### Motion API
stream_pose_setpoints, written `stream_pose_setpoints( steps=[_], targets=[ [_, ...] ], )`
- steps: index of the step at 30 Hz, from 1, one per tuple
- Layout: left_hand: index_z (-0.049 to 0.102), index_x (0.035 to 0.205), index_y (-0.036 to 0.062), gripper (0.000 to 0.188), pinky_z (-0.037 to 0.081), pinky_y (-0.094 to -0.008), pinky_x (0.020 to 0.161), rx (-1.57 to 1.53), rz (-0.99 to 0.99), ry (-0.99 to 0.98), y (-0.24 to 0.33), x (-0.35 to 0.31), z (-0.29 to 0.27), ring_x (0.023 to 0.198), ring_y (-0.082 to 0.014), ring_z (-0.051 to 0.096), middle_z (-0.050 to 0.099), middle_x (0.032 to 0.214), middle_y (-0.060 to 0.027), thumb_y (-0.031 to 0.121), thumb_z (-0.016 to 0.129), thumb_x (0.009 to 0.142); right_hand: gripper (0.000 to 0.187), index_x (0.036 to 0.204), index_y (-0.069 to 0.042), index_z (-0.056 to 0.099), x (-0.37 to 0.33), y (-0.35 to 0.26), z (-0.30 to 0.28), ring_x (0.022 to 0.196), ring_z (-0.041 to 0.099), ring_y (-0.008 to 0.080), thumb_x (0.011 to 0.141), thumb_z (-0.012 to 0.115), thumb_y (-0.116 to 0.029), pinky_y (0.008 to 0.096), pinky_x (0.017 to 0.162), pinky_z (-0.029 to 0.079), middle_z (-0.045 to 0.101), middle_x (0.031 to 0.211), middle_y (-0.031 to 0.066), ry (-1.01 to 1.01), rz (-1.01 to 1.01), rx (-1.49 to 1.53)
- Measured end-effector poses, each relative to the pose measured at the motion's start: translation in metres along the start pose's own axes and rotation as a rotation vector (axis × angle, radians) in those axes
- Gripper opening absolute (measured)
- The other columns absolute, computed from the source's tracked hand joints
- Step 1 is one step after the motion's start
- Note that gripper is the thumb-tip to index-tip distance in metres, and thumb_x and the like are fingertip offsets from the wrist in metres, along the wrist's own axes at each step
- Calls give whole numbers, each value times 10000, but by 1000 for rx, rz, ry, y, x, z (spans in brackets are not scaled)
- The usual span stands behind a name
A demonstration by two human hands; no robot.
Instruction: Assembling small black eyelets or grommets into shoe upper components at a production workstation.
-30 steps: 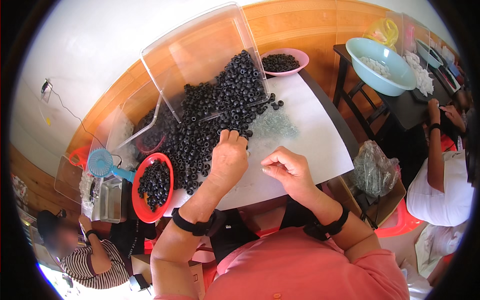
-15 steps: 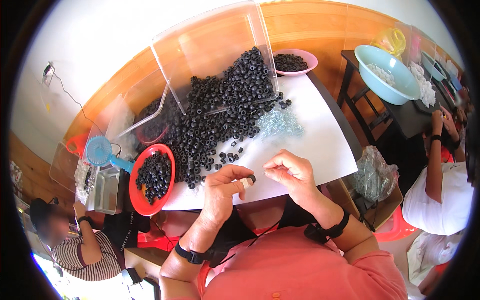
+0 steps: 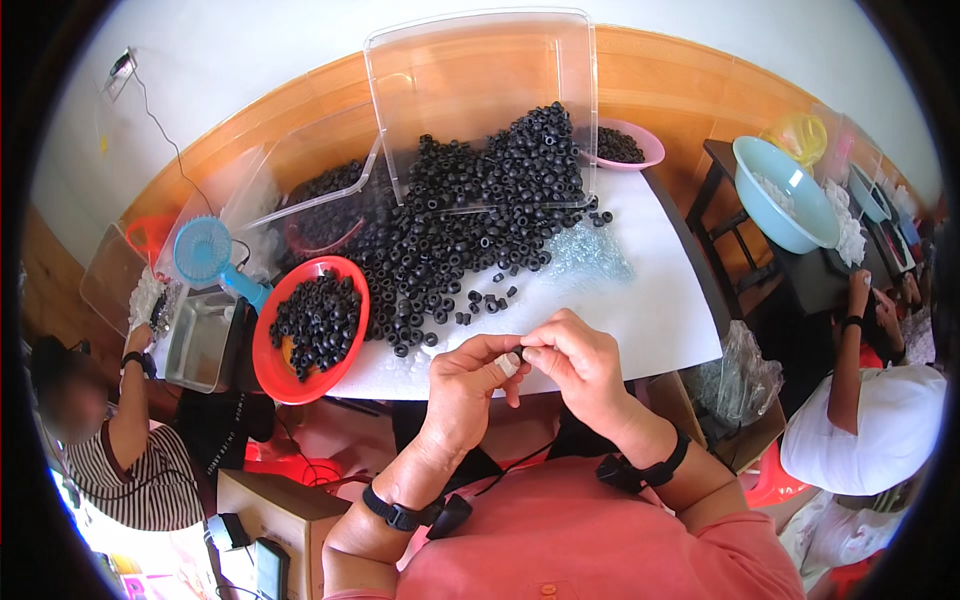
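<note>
My left hand (image 3: 462,388) pinches a small black ring-shaped part (image 3: 517,351) between thumb and forefinger, mostly hidden by the fingers. White tape wraps one of its fingers. My right hand (image 3: 582,365) is closed in a pinch, its fingertips meeting the left hand's at the black part. Whatever sits in that pinch is too small to make out. Both hands hover over the near edge of the white tabletop (image 3: 660,290). Beyond them spreads a large heap of similar black parts (image 3: 450,240), with a patch of small clear pieces (image 3: 590,255) at its right.
A red bowl (image 3: 262,350) of black parts stands left, beside a blue handheld fan (image 3: 203,250) and a metal tray (image 3: 195,345). Clear plastic bins (image 3: 480,50) lean at the back, near a pink bowl (image 3: 650,150). Co-workers sit on both sides; a light-blue basin (image 3: 785,215) stands right.
My right hand has moved left, bringing its fingertips against the black part in my left hand. The head view has shifted a little, so the table appears displaced.
</note>
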State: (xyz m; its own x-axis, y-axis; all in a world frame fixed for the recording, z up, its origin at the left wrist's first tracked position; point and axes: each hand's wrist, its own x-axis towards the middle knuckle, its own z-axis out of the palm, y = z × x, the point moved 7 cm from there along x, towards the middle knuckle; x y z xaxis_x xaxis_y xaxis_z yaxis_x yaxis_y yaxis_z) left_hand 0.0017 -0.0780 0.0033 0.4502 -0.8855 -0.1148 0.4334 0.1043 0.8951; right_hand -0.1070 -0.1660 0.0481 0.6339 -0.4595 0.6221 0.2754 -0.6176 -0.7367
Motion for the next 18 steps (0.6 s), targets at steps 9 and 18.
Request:
stream_pose_setpoints(
  steps=[9, 18],
  targets=[
    [642, 1037, -76, 154, 495, -255, 540, -38, 47, 130, 2, -5, -22, 707, -156, 631, 679, 897, -117, -18, 616, 898, 237, 1072, -62, 666, 3, -6, 17, 665, 606, 273, 836, 680, -50, 365, 594, 488, 572, 806, 97, -144, 7, -130],
    [645, 1074, -67, 197, 486, -247, 599, 138, 201, 167, 4, 9, -45, 716, -134, 598, 657, 886, -96, -23, 625, 883, 138, 878, -100, 660, 65, 53, 27, 693, 657, 313, 772, 616, -23, 457, 581, 484, 646, 826, 90, -428, -32, -989]
  ],
)
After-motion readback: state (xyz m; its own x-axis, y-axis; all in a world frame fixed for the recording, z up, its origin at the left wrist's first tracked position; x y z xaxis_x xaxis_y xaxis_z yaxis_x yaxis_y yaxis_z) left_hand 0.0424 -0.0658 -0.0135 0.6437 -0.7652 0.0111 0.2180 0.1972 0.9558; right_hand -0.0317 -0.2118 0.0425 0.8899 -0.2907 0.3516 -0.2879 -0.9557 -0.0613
